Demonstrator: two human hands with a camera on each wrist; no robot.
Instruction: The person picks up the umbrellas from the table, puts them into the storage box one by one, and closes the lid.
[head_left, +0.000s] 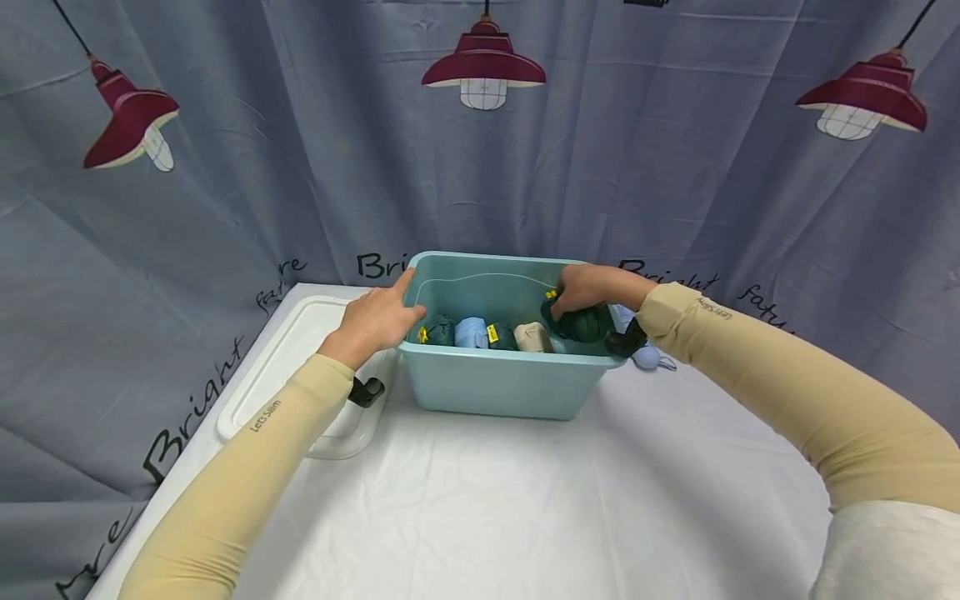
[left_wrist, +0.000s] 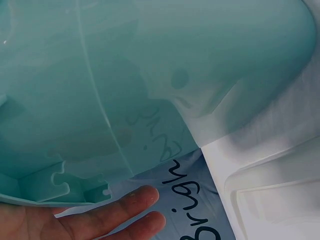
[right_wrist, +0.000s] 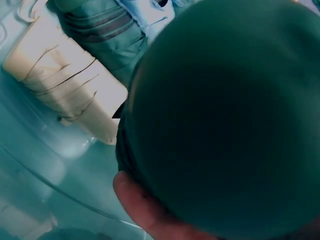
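A teal plastic bin (head_left: 495,382) stands on the table with several rolled cloth bundles inside. My left hand (head_left: 375,323) rests at its left rim, thumb at the edge. Two of that hand's fingers (left_wrist: 132,202) extend straight beside the rim. Inside the right end, my right hand (head_left: 585,287) grips a dark green cloth roll (head_left: 587,325). Its rounded end fills much of the right wrist view, with a finger (right_wrist: 137,200) curled against its lower side. Left of it lie a beige roll (head_left: 532,337), a green roll (head_left: 501,337), a light blue roll (head_left: 471,333) and another green roll (head_left: 439,332).
A white lid (head_left: 277,358) lies on the table left of the bin, partly beneath my left forearm. Behind the bin's right end is a light blue item (head_left: 647,358) with a loop. The white-covered table (head_left: 495,500) backs onto a grey-blue curtain (head_left: 337,167).
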